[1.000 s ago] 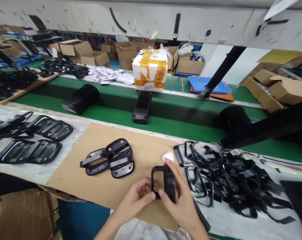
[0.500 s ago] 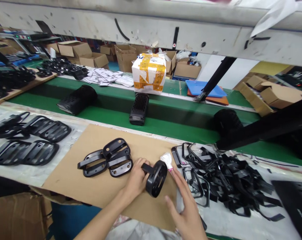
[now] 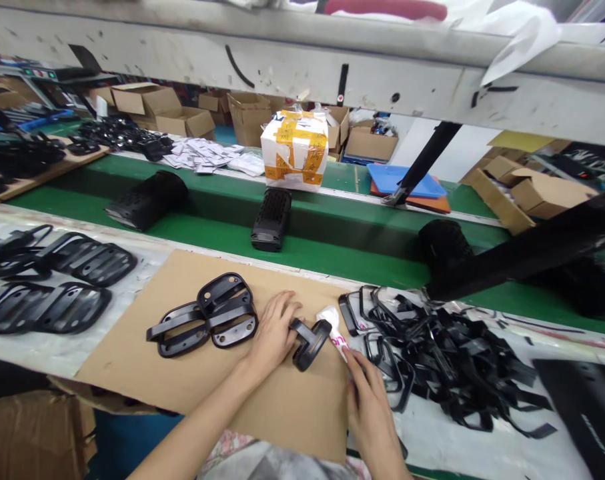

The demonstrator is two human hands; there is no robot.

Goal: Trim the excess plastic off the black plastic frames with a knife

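Fingers (image 3: 282,312) of the left hand (image 3: 273,333) curled closed over the near bar of a black moulded plastic frame (image 3: 309,344), holding it tilted up on its edge just above a sheet of brown cardboard (image 3: 292,417), wrist bent slightly and forearm running in low from the lower left across the cardboard. Right hand (image 3: 371,417) at the cardboard's right edge, well beside the left, arm coming up from the bottom of the view, fingers angled forward and inward, tips at or just beside a crumpled white packet with pink print (image 3: 333,330); no telling from this view whether they pinch it. Just left of the left hand, a stacked pair of similar black frames (image 3: 205,317) on the cardboard. To the right, a tangled heap of black frames and straps (image 3: 447,367) on the white-covered bench (image 3: 32,350). Further left on that bench, more black frames (image 3: 69,293). Beyond, a green conveyor belt (image 3: 332,257) carrying black ribbed housings (image 3: 271,219), and a taped white carton (image 3: 295,150) at its far edge.
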